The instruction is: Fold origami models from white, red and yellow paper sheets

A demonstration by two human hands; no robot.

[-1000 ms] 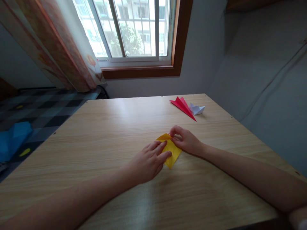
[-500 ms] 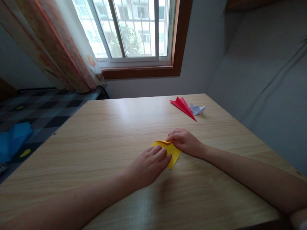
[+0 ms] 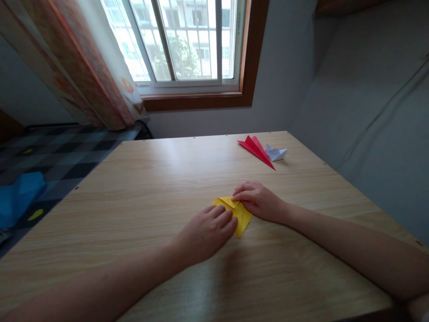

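A folded sheet of yellow paper [image 3: 244, 220] lies on the wooden table between my hands. Its upper edge carries a small flap [image 3: 229, 202], turned down flat. My left hand [image 3: 208, 230] holds the sheet against the table from the left, fingers bent over it and covering its left part. At the upper right, my right hand [image 3: 256, 199] is closed on the folded edge, its fingertips on the flap; the thumb is partly hidden under the fingers.
A red paper plane [image 3: 256, 151] and a white paper boat [image 3: 276, 153] sit side by side near the table's [image 3: 161, 179] far right corner. Left of the table is a checkered cloth [image 3: 63, 167] with a blue folded paper [image 3: 22, 194] on it. A window stands behind.
The raised fold at the paper's upper edge has come down into a flat flap. My right fingers have shifted slightly over it; my left hand has barely moved.
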